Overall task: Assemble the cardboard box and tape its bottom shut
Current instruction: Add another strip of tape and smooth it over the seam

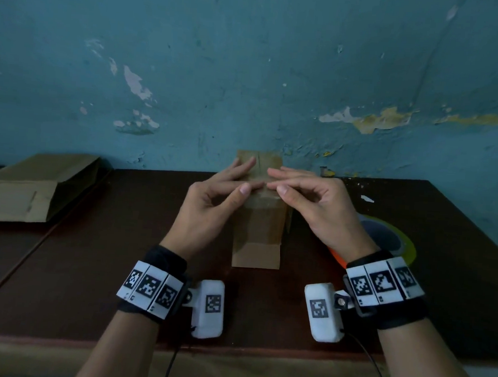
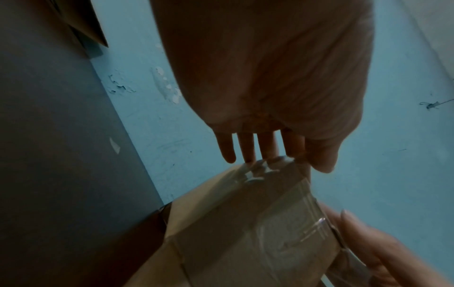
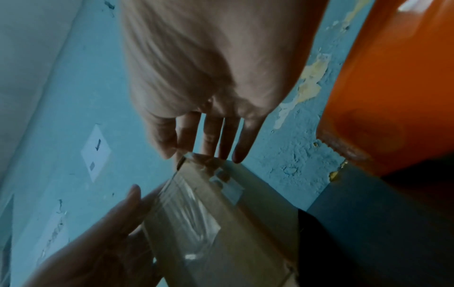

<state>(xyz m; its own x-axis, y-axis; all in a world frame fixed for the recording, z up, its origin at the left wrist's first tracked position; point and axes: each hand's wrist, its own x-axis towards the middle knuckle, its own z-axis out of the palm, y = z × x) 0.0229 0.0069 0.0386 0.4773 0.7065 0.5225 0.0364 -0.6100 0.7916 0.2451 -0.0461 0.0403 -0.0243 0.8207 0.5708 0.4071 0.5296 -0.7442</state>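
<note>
A small brown cardboard box stands upright on the dark table, close to the wall. Clear tape runs over its top and down the near face. My left hand lies on the top from the left with straight fingers, its thumb at the front edge. My right hand mirrors it from the right. The fingertips of both hands nearly meet over the middle seam. In the right wrist view the straight fingers touch the box's top edge, and the tape looks wrinkled.
A stack of flattened cardboard lies at the table's far left. A tape roll with a yellow-green rim and an orange dispenser sit just right of the box, under my right wrist. The peeling blue wall stands directly behind.
</note>
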